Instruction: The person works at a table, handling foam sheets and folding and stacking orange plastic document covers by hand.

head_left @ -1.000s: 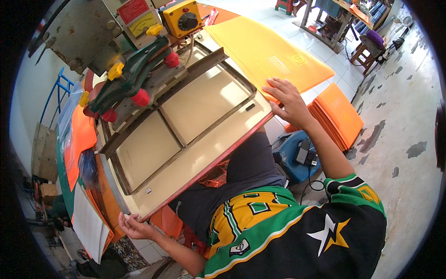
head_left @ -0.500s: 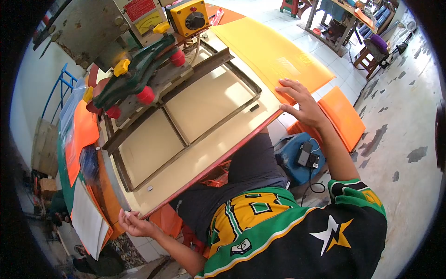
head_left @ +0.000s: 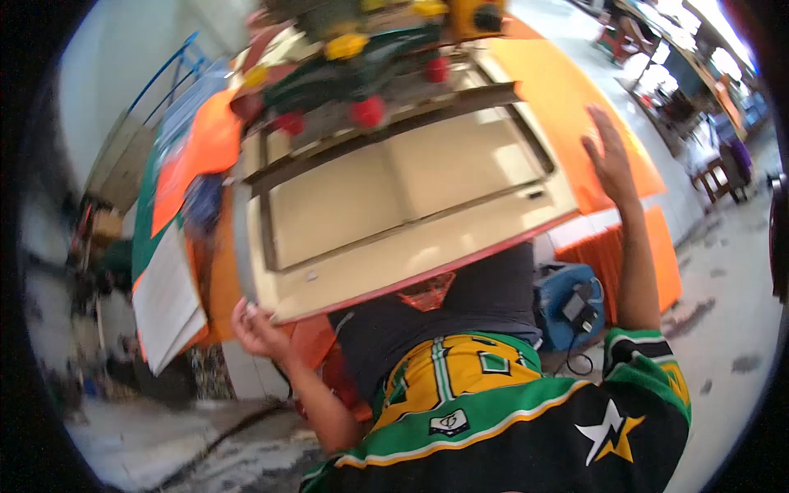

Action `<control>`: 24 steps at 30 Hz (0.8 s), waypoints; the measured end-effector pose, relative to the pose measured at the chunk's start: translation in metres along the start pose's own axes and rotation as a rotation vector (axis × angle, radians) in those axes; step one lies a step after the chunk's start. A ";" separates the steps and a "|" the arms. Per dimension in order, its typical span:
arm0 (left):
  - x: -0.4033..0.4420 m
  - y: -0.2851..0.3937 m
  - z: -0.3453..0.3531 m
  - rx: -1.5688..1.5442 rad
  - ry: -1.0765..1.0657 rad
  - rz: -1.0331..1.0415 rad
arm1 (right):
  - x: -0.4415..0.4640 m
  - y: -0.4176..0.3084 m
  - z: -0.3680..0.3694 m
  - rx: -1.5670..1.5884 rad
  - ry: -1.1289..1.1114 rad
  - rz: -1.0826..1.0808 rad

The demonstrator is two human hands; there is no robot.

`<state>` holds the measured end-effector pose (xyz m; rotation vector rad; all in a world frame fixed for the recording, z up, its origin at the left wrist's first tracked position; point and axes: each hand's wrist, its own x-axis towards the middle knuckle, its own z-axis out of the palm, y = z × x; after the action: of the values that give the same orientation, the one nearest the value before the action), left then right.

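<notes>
In front of me lies a cream board [head_left: 370,283] with a red front edge. On it rests a dark metal frame [head_left: 411,224] with two wide openings. My left hand [head_left: 261,330] is closed at the board's near left corner, fingertips pinched together; a tiny pale spot shows there, too small to name. Over the orange-yellow sheets [head_left: 559,99] on the right, my right hand [head_left: 610,160] is open, fingers stretched forward. Blur hides whether it touches them. A small light piece [head_left: 311,276] and a small dark piece [head_left: 536,195] lie on the board.
Above the board's far side stands a machine with a green arm [head_left: 353,74], red knobs [head_left: 367,111] and a yellow box [head_left: 477,18]. White papers [head_left: 168,300] and orange sheets [head_left: 185,156] lie at left. A blue stool [head_left: 567,300] holds a black device [head_left: 580,311].
My view has turned, shifting the scene. My right hand has left the board's right edge and reached forward over the orange-yellow sheets. My left hand stays pinched at the near left corner.
</notes>
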<state>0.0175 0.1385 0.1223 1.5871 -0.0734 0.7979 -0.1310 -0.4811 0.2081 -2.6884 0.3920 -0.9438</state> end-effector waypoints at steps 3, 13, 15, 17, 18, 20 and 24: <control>-0.003 0.012 0.002 0.034 -0.035 0.004 | -0.013 0.019 0.027 -0.232 -0.240 0.033; 0.004 0.031 -0.002 -0.055 -0.080 -0.015 | -0.011 0.021 0.035 -0.231 -0.287 0.061; 0.005 0.032 -0.011 -0.027 -0.059 -0.019 | -0.011 0.024 0.038 -0.227 -0.292 0.053; 0.010 0.027 -0.023 0.012 0.065 -0.055 | -0.011 0.023 0.038 -0.234 -0.273 0.058; 0.014 0.025 -0.027 0.058 0.129 -0.003 | -0.010 0.024 0.038 -0.231 -0.274 0.053; 0.021 0.024 -0.037 0.023 0.186 -0.123 | -0.011 0.023 0.037 -0.223 -0.274 0.063; 0.038 0.029 -0.048 0.012 0.188 -0.289 | -0.010 0.021 0.037 -0.184 -0.273 0.082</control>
<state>0.0105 0.1905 0.1650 1.4848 0.2908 0.7161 -0.1183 -0.4920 0.1679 -2.8875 0.5478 -0.5300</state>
